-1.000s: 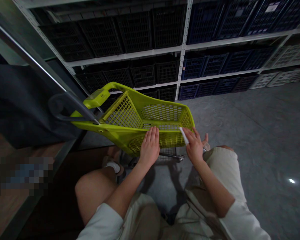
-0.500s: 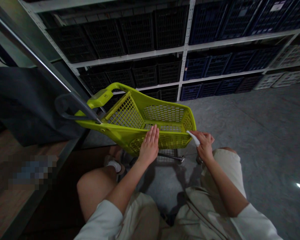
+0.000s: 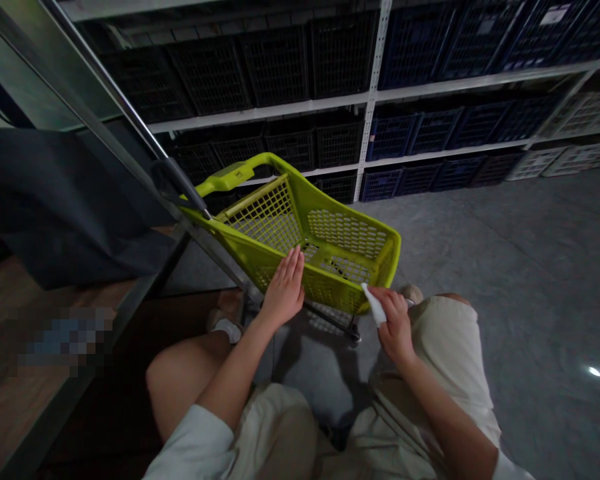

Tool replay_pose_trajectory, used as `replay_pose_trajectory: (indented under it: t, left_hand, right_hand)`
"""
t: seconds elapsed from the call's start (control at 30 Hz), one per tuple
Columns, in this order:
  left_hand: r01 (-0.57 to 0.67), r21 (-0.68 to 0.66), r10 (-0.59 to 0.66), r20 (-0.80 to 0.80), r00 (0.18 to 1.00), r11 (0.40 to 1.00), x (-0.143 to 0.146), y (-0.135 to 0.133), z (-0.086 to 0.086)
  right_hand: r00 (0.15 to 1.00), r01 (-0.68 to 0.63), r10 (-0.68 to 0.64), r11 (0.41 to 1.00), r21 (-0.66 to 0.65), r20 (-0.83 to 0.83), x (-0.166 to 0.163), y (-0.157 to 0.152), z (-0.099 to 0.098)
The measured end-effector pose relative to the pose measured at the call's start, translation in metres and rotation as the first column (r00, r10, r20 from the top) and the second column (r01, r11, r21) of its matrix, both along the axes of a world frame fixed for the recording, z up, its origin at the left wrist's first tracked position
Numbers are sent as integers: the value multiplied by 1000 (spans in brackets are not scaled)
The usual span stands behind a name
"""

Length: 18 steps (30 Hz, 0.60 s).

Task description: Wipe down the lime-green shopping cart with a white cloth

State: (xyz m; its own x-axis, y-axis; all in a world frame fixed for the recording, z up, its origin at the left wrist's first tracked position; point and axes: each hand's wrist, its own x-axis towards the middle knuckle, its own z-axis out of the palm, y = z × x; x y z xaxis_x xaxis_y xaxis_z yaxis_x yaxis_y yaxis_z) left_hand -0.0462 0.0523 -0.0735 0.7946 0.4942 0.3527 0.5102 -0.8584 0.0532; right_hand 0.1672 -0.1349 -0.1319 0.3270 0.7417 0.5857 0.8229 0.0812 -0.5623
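A lime-green plastic shopping cart [image 3: 280, 261] stands in front of me at an angle, its lattice basket showing nothing inside. My left hand [image 3: 284, 288] lies with outstretched fingers against the near side of the basket, at the rim. In my right hand [image 3: 396, 327] is a white cloth [image 3: 375, 305], pinched at the basket's near front corner, its upper tip touching the rim there. The cart's handle [image 3: 225, 179] points to the upper left. A shiny metal pole with a dark grey grip [image 3: 187, 190] crosses the cart's near handle end.
Behind the cart, white metal shelving [image 3: 373, 113] carries rows of black crates [image 3: 275, 67] and blue crates [image 3: 415, 50]. White crates [image 3: 545, 160] stand low at the right. On my left is a brown tabletop [image 3: 10, 293] with a dark sheet [image 3: 70, 207] hanging over it. Grey concrete floor [image 3: 540, 267] extends rightward.
The cart has turned, its near front corner swinging toward me and its handle shifting right. My right hand with the cloth has moved left and nearer; my left hand has shifted slightly left.
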Motion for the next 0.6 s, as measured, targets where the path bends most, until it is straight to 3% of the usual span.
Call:
replay_pose_trajectory:
  t: [0.2, 0.4, 0.5, 0.6]
  left_hand:
    - [-87, -103, 91, 33, 995, 991, -4, 25, 3]
    - [110, -177, -130, -104, 986, 978, 0, -25, 3]
    - [13, -181, -43, -164, 985, 983, 0, -46, 5]
    - [-48, -173, 13, -199, 980, 984, 0, -46, 10]
  right_hand:
    - [997, -31, 35, 997, -65, 66, -42, 17, 11]
    - [980, -18, 54, 983, -182, 194, -76, 39, 20]
    - [950, -26, 81, 983, -184, 301, -72, 51, 15]
    - [899, -26, 94, 986, -163, 427, -41, 60, 7]
